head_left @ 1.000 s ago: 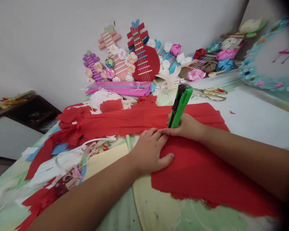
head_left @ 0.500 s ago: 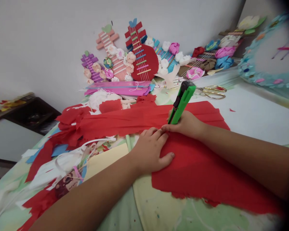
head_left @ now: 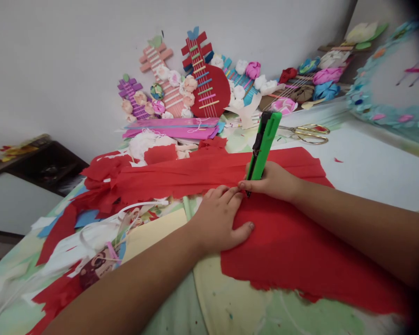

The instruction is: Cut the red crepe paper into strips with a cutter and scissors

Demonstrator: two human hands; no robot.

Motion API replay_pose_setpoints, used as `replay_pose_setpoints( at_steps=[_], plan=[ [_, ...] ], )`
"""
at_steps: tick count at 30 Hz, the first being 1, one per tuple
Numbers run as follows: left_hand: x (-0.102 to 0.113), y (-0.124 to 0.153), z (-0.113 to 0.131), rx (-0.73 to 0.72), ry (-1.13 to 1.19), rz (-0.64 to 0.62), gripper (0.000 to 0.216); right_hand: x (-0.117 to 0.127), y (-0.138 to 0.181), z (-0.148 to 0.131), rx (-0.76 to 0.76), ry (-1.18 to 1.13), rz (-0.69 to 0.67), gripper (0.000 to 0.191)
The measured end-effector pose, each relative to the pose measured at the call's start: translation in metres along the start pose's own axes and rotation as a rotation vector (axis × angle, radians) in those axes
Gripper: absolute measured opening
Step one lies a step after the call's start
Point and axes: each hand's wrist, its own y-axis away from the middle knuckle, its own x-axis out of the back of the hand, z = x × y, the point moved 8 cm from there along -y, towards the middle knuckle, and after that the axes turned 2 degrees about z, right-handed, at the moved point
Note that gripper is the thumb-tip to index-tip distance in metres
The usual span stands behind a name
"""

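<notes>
My right hand [head_left: 272, 180] grips a green and black box cutter [head_left: 264, 146], held nearly upright with its lower end against the red paper. A wide red crepe paper sheet [head_left: 286, 246] with a ragged near edge lies under both hands. My left hand [head_left: 220, 218] rests flat on its left part, fingers stretched forward and thumb apart, the fingertips close to the cutter's lower end. Beyond the hands runs a long folded strip of red paper [head_left: 181, 172]. The cutter's blade tip is hard to make out.
Gold-handled scissors [head_left: 312, 132] lie behind my right hand near a white sheet [head_left: 380, 163]. Paper instruments with flowers, among them a red lute [head_left: 211, 90], lean on the wall. Red scraps, white strips and a cream card [head_left: 157, 230] lie at left.
The box cutter has tipped more upright, its top shifting slightly left and up. My right hand has moved slightly right; my left hand stays nearly in place.
</notes>
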Motion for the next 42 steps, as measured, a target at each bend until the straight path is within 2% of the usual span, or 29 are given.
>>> replay_pose_setpoints(
  at_steps=[5, 11, 20, 33, 42],
  plan=[
    [-0.0014, 0.0001, 0.0002, -0.011, 0.004, 0.006, 0.06, -0.002, 0.0011, 0.0008, -0.01, 0.034, 0.002, 0.033],
    [0.001, -0.0001, 0.0018, -0.035, 0.012, 0.019, 0.053, -0.0066, 0.002, -0.0034, 0.109, 0.12, -0.022, 0.033],
    [0.0016, -0.0004, 0.003, -0.047, -0.003, 0.011, 0.051, -0.007, 0.0019, -0.0054, 0.143, 0.169, -0.033, 0.037],
    [-0.0004, 0.0013, 0.005, -0.062, -0.048, -0.005, 0.051, -0.0069, 0.0029, -0.0057, 0.102, 0.13, -0.044, 0.035],
    [0.0006, 0.0006, 0.0053, -0.072, -0.033, -0.003, 0.05, -0.0025, 0.0016, -0.0069, 0.101, 0.157, 0.008, 0.035]
  ],
)
